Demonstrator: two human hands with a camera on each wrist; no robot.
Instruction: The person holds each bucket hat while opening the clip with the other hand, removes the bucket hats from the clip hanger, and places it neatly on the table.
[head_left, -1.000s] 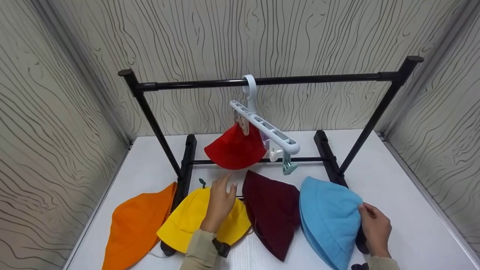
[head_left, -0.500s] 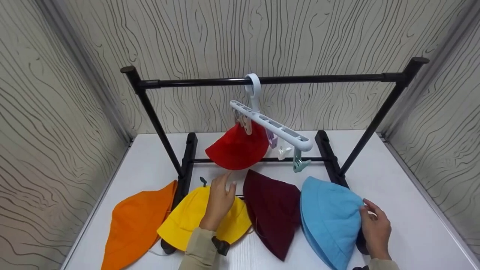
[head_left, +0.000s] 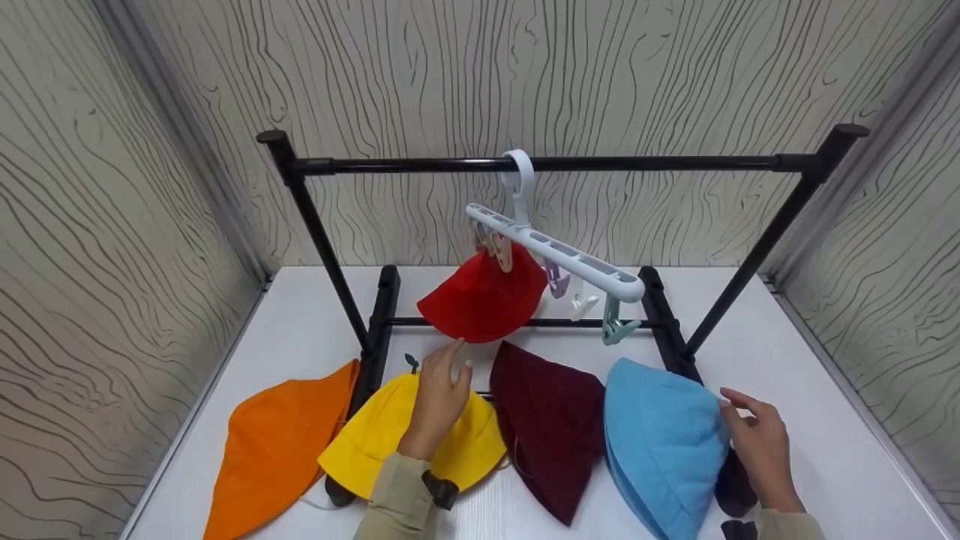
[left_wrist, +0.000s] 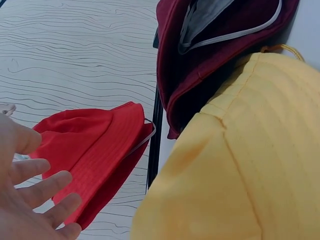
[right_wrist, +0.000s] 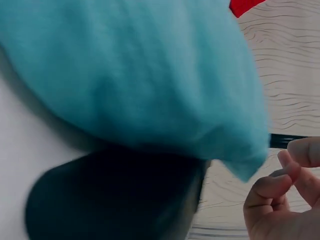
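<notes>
My left hand (head_left: 436,401) hovers over the yellow bucket hat (head_left: 375,442), fingers spread and holding nothing, below the brim of a hanging red hat (head_left: 480,296). In the left wrist view, the fingers (left_wrist: 47,187) overlap the red hat (left_wrist: 100,150). At the right, my right hand (head_left: 761,442) is beside the crown of a light blue bucket hat (head_left: 664,442), fingers loosely bent. A small gap separates them from the hat (right_wrist: 150,75) in the right wrist view. Clothespins on a white clip hanger (head_left: 570,259) hold the red hat.
A black rack (head_left: 652,163) carries the hanger on its top bar. Free pegs, including a green clothespin (head_left: 615,330), dangle from the hanger's near end. An orange hat (head_left: 281,442) lies left, a maroon hat (head_left: 551,427) in the middle. Patterned walls (head_left: 450,75) enclose the table.
My right hand has let go of the blue hat and drawn slightly right. The hanger has turned, its near end swinging rightward. My left hand has stayed nearly still.
</notes>
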